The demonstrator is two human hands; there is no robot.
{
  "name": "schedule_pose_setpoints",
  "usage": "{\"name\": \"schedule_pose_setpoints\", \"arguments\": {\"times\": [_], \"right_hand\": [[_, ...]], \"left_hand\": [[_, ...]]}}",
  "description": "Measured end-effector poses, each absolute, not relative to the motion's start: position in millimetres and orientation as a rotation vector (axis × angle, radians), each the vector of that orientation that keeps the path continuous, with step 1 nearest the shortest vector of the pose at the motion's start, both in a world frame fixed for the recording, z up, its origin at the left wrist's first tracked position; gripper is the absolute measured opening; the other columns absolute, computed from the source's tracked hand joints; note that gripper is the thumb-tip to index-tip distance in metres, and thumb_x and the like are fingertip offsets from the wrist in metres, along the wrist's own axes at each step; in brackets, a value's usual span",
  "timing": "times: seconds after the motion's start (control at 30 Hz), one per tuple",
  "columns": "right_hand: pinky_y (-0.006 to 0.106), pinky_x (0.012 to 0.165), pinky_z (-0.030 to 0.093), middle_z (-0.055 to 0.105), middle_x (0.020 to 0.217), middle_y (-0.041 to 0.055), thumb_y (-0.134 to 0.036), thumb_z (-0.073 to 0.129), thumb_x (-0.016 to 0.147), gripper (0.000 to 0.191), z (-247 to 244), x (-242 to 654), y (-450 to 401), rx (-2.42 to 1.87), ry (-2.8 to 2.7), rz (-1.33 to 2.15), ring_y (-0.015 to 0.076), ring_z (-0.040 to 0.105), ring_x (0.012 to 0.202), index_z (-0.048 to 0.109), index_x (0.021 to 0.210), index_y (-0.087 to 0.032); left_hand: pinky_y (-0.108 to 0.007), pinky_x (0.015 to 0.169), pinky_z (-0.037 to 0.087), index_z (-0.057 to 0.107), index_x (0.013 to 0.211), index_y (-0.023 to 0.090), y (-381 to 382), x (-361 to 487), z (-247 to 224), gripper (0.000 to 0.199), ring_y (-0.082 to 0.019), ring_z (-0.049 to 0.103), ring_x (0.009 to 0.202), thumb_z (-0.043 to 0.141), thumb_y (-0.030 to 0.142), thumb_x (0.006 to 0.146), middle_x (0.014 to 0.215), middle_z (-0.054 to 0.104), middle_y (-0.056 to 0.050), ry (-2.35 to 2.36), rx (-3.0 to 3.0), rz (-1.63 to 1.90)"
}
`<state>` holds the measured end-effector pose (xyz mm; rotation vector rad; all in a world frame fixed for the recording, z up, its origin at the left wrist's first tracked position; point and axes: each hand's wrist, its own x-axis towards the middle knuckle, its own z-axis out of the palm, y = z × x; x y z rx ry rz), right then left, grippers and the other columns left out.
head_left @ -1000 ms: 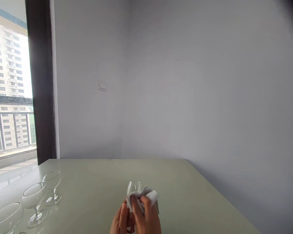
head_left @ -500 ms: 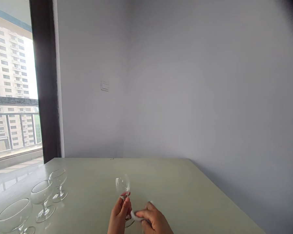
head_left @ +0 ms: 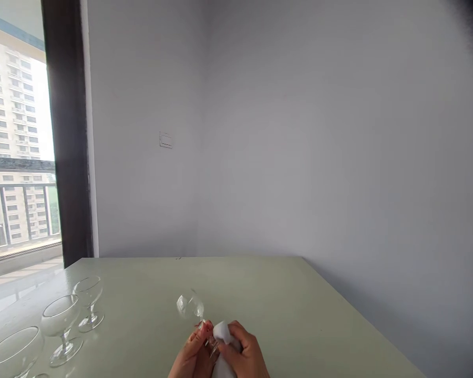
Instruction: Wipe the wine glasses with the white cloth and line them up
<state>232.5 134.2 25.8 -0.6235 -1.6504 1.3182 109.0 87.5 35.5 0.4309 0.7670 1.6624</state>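
Low in the middle of the view, my left hand (head_left: pixel 193 349) is closed around the stem of a clear goblet (head_left: pixel 195 305). The goblet's bowl tilts away to the upper left, and its foot is mostly hidden by my hands and the cloth. Right beside it, my right hand (head_left: pixel 246 350) pinches a white cloth (head_left: pixel 221 333) against the goblet near its foot. Part of the cloth hangs down between both hands.
Three more clear goblets stand upright in a row along the table's left side: a far one (head_left: pixel 89 302), a middle one (head_left: pixel 63 328) and a near one (head_left: pixel 13 352). The pale green table (head_left: pixel 299 315) meets a grey wall (head_left: pixel 299 131). A window is at left.
The goblet has tipped further to the left in my left hand. My right hand has brought the cloth up against it, closer to my left hand. The view has shifted slightly.
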Motion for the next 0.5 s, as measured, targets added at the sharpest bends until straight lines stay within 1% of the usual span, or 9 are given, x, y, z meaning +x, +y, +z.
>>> {"name": "schedule_pose_setpoints", "arguments": {"times": [0.1, 0.17, 0.23, 0.33, 0.43, 0.5], "right_hand": [[0.027, 0.064, 0.042, 0.061, 0.065, -0.0002, -0.048, 0.071, 0.066, 0.034, 21.1, 230.8, 138.4, -0.553, -1.261, 1.762, 0.0156, 0.056, 0.063, 0.067, 0.081, -0.018], [0.030, 0.067, 0.044, 0.064, 0.066, 0.0020, -0.052, 0.070, 0.065, 0.037, 14.1, 223.4, 136.7, -0.520, -1.070, 1.903, 0.0187, 0.059, 0.066, 0.068, 0.080, -0.018], [0.033, 0.068, 0.045, 0.066, 0.066, 0.0042, -0.057, 0.068, 0.061, 0.041, 5.1, 214.7, 134.2, -0.567, -0.939, 1.967, 0.0223, 0.061, 0.069, 0.069, 0.074, -0.018], [0.035, 0.071, 0.046, 0.066, 0.065, 0.0057, -0.063, 0.066, 0.057, 0.047, -10.8, 205.5, 132.3, -0.736, -0.909, 1.932, 0.0245, 0.062, 0.071, 0.069, 0.066, -0.018], [0.036, 0.069, 0.045, 0.066, 0.064, 0.0064, -0.068, 0.055, 0.065, 0.052, -25.2, 205.0, 131.8, -0.873, -1.209, 1.741, 0.0251, 0.061, 0.070, 0.069, 0.065, -0.018], [0.035, 0.070, 0.044, 0.067, 0.066, 0.0067, -0.068, 0.055, 0.066, 0.051, -31.6, 208.9, 130.4, -0.893, -1.374, 1.611, 0.0265, 0.061, 0.075, 0.068, 0.064, -0.019]], "left_hand": [[-0.027, 0.073, 0.050, 0.062, 0.072, 0.018, 89.1, 111.6, 34.7, 0.022, -0.014, 0.060, 0.068, 0.076, 0.032, 0.061, 0.069, 0.061, 0.000, 0.730, 0.432, 1.693], [-0.026, 0.068, 0.049, 0.062, 0.072, 0.018, 90.7, 113.6, 31.5, 0.028, -0.014, 0.058, 0.064, 0.077, 0.038, 0.059, 0.064, 0.059, 0.001, 0.782, 0.492, 1.723], [-0.025, 0.061, 0.046, 0.062, 0.071, 0.018, 92.0, 114.1, 27.1, 0.031, -0.013, 0.054, 0.060, 0.076, 0.043, 0.059, 0.060, 0.055, 0.002, 0.890, 0.609, 1.755], [-0.025, 0.059, 0.044, 0.064, 0.068, 0.019, 92.8, 110.2, 22.1, 0.029, -0.014, 0.053, 0.062, 0.072, 0.046, 0.062, 0.066, 0.057, 0.001, 1.156, 0.927, 1.836], [-0.028, 0.065, 0.047, 0.068, 0.068, 0.020, 94.0, 101.2, 20.2, 0.029, -0.019, 0.057, 0.073, 0.066, 0.049, 0.065, 0.076, 0.062, -0.004, 1.412, 1.208, 1.860], [-0.032, 0.071, 0.049, 0.070, 0.069, 0.021, 96.3, 93.6, 18.4, 0.033, -0.025, 0.060, 0.083, 0.066, 0.053, 0.063, 0.080, 0.066, -0.007, 1.572, 1.237, 1.834]]}}
